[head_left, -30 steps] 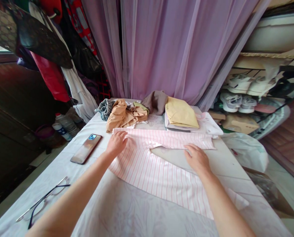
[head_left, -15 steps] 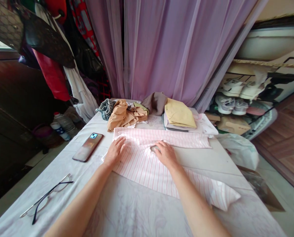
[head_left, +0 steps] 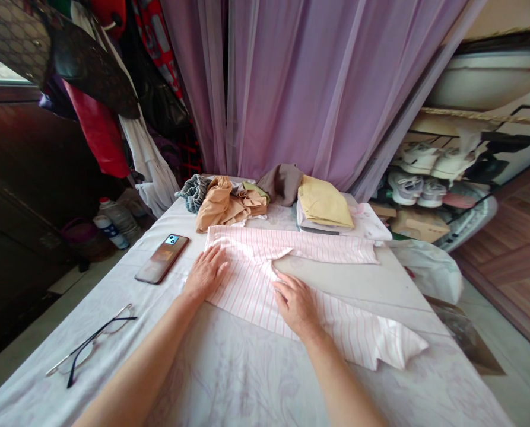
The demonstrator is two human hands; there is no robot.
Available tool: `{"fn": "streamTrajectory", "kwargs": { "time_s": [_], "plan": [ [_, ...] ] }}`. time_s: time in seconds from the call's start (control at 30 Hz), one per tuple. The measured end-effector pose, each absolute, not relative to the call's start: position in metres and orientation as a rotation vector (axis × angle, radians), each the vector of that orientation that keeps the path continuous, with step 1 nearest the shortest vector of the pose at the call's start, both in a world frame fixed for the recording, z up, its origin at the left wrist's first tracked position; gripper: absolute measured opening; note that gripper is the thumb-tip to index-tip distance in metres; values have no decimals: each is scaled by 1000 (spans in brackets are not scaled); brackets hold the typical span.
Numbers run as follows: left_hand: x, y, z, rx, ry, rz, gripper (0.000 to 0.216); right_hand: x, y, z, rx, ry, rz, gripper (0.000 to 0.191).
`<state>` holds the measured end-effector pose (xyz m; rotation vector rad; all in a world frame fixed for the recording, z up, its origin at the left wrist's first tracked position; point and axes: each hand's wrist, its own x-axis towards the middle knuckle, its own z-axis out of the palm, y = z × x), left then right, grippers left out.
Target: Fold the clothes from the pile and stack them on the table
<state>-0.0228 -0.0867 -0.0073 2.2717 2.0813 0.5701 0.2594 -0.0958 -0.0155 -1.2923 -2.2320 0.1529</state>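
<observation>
A pink-and-white striped garment (head_left: 256, 284) lies spread on the white-covered table (head_left: 229, 379). One leg runs across the back, the other slants toward the right front. My left hand (head_left: 206, 274) lies flat and open on the garment's left edge. My right hand (head_left: 297, 302) rests flat on the slanting leg, fingers stretched out, near the crotch.
A phone (head_left: 162, 266) lies left of the garment and glasses (head_left: 86, 347) nearer the front left. At the back are crumpled clothes (head_left: 229, 201) and a folded yellow stack (head_left: 324, 206). A purple curtain (head_left: 309, 89) hangs behind; a shoe rack (head_left: 443, 172) stands right.
My right hand slid from the right side of the garment to its middle, then back toward me along the slanting leg. The left hand stayed at the left edge.
</observation>
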Motion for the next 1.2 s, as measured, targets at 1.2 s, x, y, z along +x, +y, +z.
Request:
{"fn": "streamTrajectory", "kwargs": {
  "time_s": [1.2],
  "plan": [
    [-27,-91,-7,2261,2072,761,25,272,-75,1,-1614,-2018,335,35]
  ]
}}
